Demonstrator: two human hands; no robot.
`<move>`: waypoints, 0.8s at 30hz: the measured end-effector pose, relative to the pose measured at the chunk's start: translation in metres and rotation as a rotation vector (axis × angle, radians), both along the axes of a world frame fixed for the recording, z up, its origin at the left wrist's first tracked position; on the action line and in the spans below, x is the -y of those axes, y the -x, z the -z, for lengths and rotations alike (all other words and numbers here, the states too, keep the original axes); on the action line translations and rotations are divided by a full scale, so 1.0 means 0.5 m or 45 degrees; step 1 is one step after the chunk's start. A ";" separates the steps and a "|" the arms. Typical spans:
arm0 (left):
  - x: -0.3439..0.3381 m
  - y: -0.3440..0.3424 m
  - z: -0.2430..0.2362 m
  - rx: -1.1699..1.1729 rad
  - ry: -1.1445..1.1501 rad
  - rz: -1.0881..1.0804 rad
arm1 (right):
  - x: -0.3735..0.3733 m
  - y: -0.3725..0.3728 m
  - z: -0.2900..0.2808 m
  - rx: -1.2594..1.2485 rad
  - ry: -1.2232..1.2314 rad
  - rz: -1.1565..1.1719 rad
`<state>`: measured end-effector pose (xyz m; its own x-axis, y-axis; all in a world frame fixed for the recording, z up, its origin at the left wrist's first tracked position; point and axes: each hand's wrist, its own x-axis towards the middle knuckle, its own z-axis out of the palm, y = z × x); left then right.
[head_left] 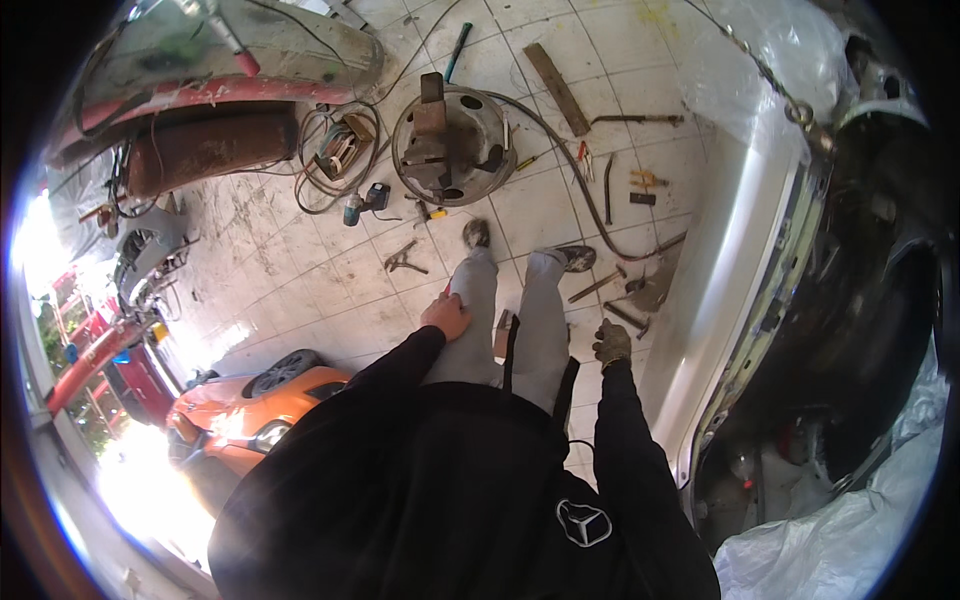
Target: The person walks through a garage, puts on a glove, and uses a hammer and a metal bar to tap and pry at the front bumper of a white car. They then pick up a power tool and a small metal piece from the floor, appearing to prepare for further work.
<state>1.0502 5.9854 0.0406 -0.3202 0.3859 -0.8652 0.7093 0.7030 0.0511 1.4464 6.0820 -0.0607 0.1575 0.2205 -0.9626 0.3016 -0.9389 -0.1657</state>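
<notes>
My bare left hand (447,317) rests against my left leg, just above the knee, with its fingers curled. A small red patch shows by the fingertips, too little of it to name. On the right, my right hand (612,343) wears a dirty work glove and hangs above the tiles with its fingers folded in. Whatever it may hold is hidden. Closest to that hand lies a hammer (626,318), with another hammer (597,286) a little farther off. A brown block (505,335) shows between my legs.
A wheel rim (470,172) with a vise (430,150) on it stands ahead. Around it lie a cordless drill (366,203), a hose (560,135), a wooden strip (556,88) and pliers (648,179). A pale car body panel (725,280) borders the right; an orange car (255,405) stands left.
</notes>
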 end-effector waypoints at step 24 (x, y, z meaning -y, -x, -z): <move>-0.295 0.511 0.418 -0.705 -1.137 -1.037 | -0.625 0.826 0.348 0.123 -1.444 -1.979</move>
